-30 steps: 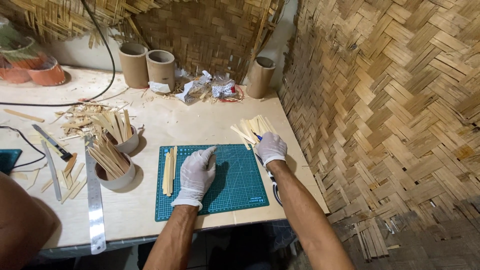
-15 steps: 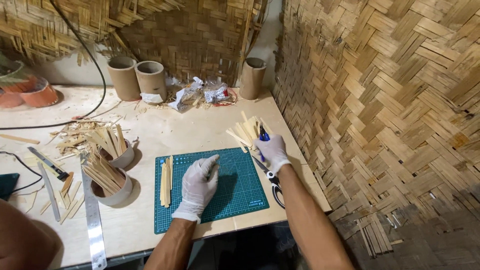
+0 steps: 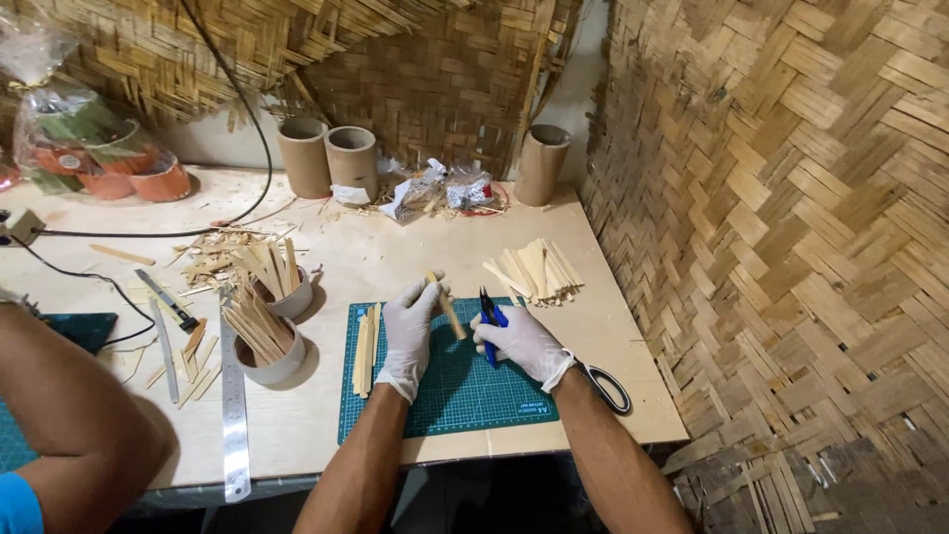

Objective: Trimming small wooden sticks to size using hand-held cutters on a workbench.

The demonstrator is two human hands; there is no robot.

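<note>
Both gloved hands work above a green cutting mat (image 3: 465,396) that lies close to the front edge of the pale wooden desk (image 3: 395,247). The left hand (image 3: 410,326) is closed around the upper end of a thin bamboo strip (image 3: 447,309), which slants down to the right over the mat. The right hand (image 3: 522,341) is wrapped around a blue-handled cutter (image 3: 488,321), its tip pointing up just beside the strip. On the mat's left margin lies a short stack of cut strips (image 3: 364,351). A fan of bamboo slats (image 3: 536,269) rests beyond the mat, near the desk's right edge, where a woven bamboo wall (image 3: 791,227) stands close. Black-handled scissors (image 3: 605,386) lie at the right front corner, near the edge. To the left, two white cups (image 3: 277,358) are packed with upright sticks, and a steel ruler (image 3: 233,415) runs toward the front edge. Three cardboard tubes (image 3: 351,160) stand along the back, open tops up; their contents cannot be seen. Between the mat and the tubes the desk surface is bare. Another person's arm (image 3: 69,415) comes in at the lower left.
</note>
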